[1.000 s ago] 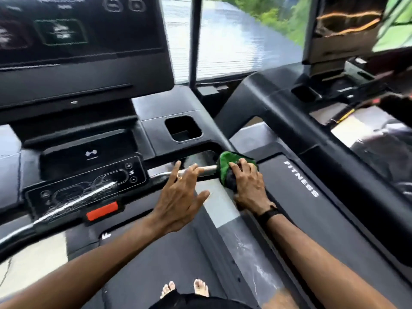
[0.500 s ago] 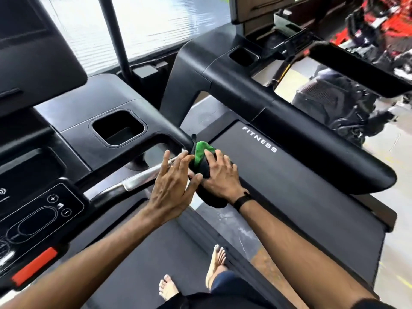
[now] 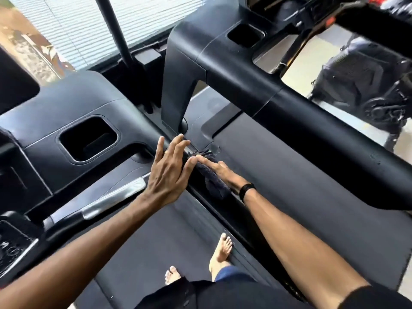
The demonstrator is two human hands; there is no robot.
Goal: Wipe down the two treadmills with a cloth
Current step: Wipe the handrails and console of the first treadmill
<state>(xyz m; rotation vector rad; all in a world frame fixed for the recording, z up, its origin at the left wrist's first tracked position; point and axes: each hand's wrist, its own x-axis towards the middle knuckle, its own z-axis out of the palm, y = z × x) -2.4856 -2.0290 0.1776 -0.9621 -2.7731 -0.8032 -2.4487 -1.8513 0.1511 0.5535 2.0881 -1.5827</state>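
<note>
Much of the dark, crumpled wiping cloth (image 3: 211, 175) is hidden: it lies bunched under the right hand (image 3: 219, 172) and behind the left hand (image 3: 170, 172), on the black side rail (image 3: 223, 204) of the near treadmill, and its colour reads only as a dull dark grey. The right hand lies flat on the cloth, its straight fingers pressing it down against the rail; its thumb side is out of sight, so any curl underneath cannot be told. The left hand is spread wide with straight fingers, its thumb tip just beside the right fingertips, and holds nothing; whether its palm touches the rail cannot be told. A black band (image 3: 246, 190) circles the right wrist. The matte black console (image 3: 73, 112) of the near treadmill, with a rounded rectangular cup recess (image 3: 88, 139), is cut off at the left edge, as is the control panel at the lower left. A brushed silver grip bar (image 3: 113, 200) juts from it toward the left forearm. To the right, the thick black handrail (image 3: 312, 139) of the second treadmill crosses the view diagonally, leaving open room above that machine's dark grey belt (image 3: 289, 186) between the two rails. Two bare feet (image 3: 220, 253) stand on the near belt (image 3: 156, 237), one right at its rail edge. Beyond are white slatted window blinds (image 3: 84, 25), a dark upright post, pale floor and, blurred at upper right, another dark machine.
</note>
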